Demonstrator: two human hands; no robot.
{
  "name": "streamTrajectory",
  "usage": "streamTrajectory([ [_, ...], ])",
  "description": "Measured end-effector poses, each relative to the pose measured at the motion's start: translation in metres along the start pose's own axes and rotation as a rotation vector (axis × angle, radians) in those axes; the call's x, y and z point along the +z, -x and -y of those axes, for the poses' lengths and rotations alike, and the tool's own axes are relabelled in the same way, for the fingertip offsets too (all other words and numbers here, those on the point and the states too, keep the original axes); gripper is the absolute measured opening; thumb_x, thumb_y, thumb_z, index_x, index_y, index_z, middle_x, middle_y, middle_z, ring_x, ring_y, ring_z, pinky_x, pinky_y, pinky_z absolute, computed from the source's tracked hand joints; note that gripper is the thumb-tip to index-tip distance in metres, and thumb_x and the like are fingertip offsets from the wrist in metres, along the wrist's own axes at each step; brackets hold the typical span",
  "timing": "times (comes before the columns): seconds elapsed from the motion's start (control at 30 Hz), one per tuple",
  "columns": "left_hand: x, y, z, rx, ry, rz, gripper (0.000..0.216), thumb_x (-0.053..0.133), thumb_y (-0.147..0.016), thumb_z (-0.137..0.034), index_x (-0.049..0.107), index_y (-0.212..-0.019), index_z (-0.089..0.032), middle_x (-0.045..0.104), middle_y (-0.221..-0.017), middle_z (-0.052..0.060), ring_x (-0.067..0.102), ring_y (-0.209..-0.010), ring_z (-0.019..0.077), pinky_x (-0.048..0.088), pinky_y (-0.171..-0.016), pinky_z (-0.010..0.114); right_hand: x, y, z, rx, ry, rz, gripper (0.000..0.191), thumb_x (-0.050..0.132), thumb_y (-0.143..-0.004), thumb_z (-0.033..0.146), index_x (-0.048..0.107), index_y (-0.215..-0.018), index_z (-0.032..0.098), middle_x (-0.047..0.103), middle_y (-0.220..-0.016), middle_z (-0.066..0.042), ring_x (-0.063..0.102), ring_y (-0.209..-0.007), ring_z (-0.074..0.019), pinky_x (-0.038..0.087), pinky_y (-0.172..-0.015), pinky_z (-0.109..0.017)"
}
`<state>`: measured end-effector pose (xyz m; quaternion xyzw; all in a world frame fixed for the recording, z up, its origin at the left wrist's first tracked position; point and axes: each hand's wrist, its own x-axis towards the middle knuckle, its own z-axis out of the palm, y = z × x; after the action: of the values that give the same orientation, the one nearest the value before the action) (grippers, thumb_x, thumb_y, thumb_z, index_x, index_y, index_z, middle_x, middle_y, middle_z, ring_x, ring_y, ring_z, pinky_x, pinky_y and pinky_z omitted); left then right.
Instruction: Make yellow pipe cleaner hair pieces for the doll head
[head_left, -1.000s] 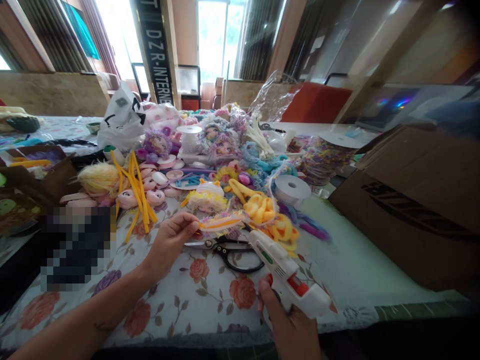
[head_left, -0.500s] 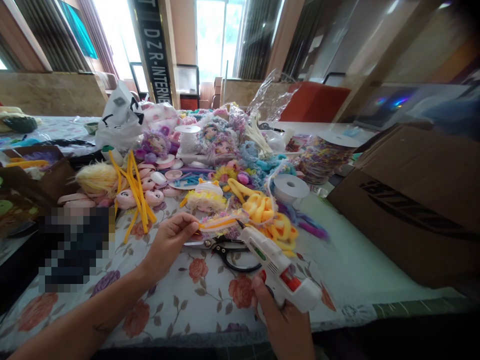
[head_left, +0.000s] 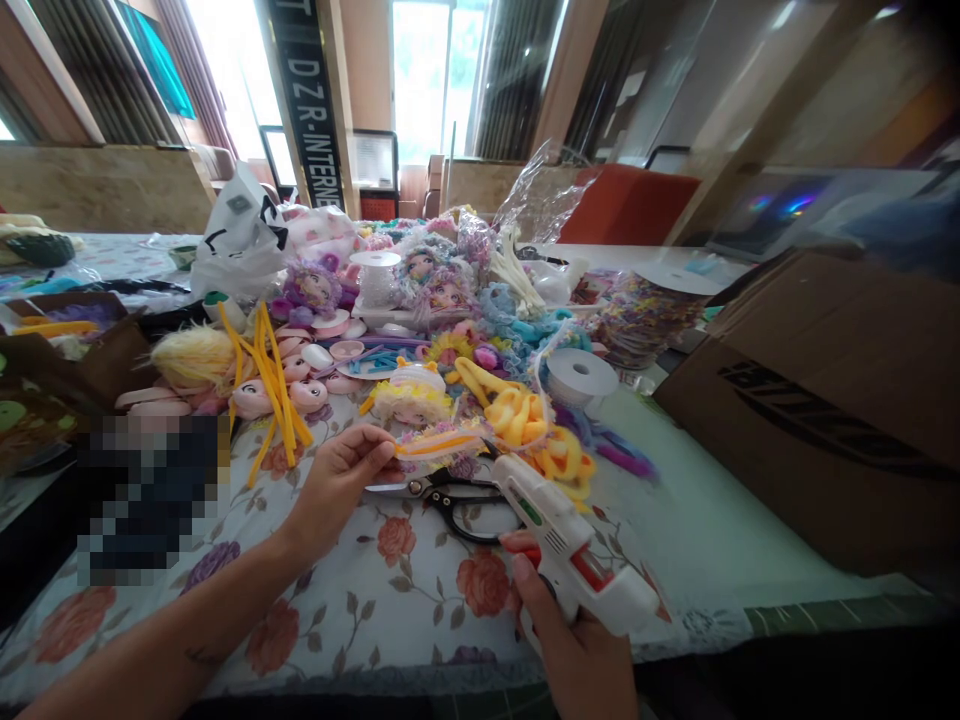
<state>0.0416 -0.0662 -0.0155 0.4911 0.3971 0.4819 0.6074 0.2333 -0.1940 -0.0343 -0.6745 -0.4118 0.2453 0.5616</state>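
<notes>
My left hand (head_left: 339, 486) pinches one end of a fluffy strip with an orange stripe (head_left: 442, 443), held level just above the flowered tablecloth (head_left: 405, 590). My right hand (head_left: 577, 640) grips a white hot glue gun (head_left: 570, 545) with a finger on its red trigger. The gun's nozzle touches the strip's right end. Black-handled scissors (head_left: 450, 495) lie on the cloth right under the strip.
A heap of doll heads, yellow fuzzy sticks (head_left: 274, 385), yellow curled pieces (head_left: 536, 430) and a white ribbon spool (head_left: 581, 375) fills the table behind. A brown cardboard box (head_left: 825, 400) stands at the right. A white plastic bag (head_left: 240, 235) sits at the back left.
The glue gun and my right hand shifted slightly left, then back right and down, with the nozzle staying at the strip's end. My left hand barely moved.
</notes>
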Motion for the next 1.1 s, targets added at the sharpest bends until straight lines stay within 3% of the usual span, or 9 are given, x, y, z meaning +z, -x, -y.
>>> streamTrajectory([
  [0.1,0.0005,0.0002,0.0005,0.008,-0.017,0.010,0.018,0.070,-0.077,-0.033,0.063,-0.081,-0.017,0.060,-0.071,-0.003,0.062,-0.068,0.0094,0.056,-0.067,0.019,0.0009,-0.0008,0.0041,-0.011,-0.007,0.032,0.031,0.064,-0.075,0.046,0.058,-0.061,0.019,0.054,-0.051,0.001,0.055,-0.052,-0.0158,0.048,-0.055,-0.026],
  [0.27,-0.0002,0.0000,0.0017,0.020,-0.043,0.017,0.016,0.069,-0.078,-0.033,0.063,-0.081,-0.018,0.059,-0.070,-0.004,0.062,-0.067,0.0084,0.056,-0.067,0.018,0.0027,-0.0014,0.0056,0.025,-0.022,0.080,0.030,0.062,-0.078,0.044,0.056,-0.061,0.020,0.044,-0.040,0.005,0.046,-0.040,-0.0129,0.042,-0.046,-0.025],
  [0.43,0.0003,0.0008,0.0005,0.019,-0.048,0.015,0.016,0.069,-0.078,-0.033,0.063,-0.081,-0.018,0.059,-0.070,-0.004,0.062,-0.067,0.0083,0.056,-0.066,0.017,0.0021,-0.0006,0.0015,0.035,0.017,0.065,0.036,0.060,-0.078,0.047,0.051,-0.055,0.021,0.048,-0.043,0.003,0.050,-0.044,-0.0146,0.045,-0.054,-0.028],
  [0.7,-0.0002,0.0005,0.0013,0.030,-0.066,0.018,0.016,0.068,-0.079,-0.033,0.064,-0.081,-0.018,0.059,-0.071,-0.003,0.061,-0.067,0.0085,0.056,-0.067,0.018,-0.0037,0.0004,0.0012,0.054,0.080,0.035,0.043,0.058,-0.079,0.052,0.050,-0.051,0.021,0.046,-0.041,0.003,0.048,-0.041,-0.0138,0.041,-0.049,-0.026],
  [1.1,-0.0005,0.0004,0.0022,0.034,-0.066,0.019,0.015,0.068,-0.079,-0.033,0.063,-0.081,-0.019,0.058,-0.071,-0.004,0.060,-0.067,0.0077,0.055,-0.068,0.017,0.0007,0.0028,-0.0004,0.046,0.058,0.000,0.040,0.060,-0.077,0.051,0.049,-0.052,0.021,0.050,-0.042,0.003,0.051,-0.042,-0.0150,0.043,-0.050,-0.028],
])
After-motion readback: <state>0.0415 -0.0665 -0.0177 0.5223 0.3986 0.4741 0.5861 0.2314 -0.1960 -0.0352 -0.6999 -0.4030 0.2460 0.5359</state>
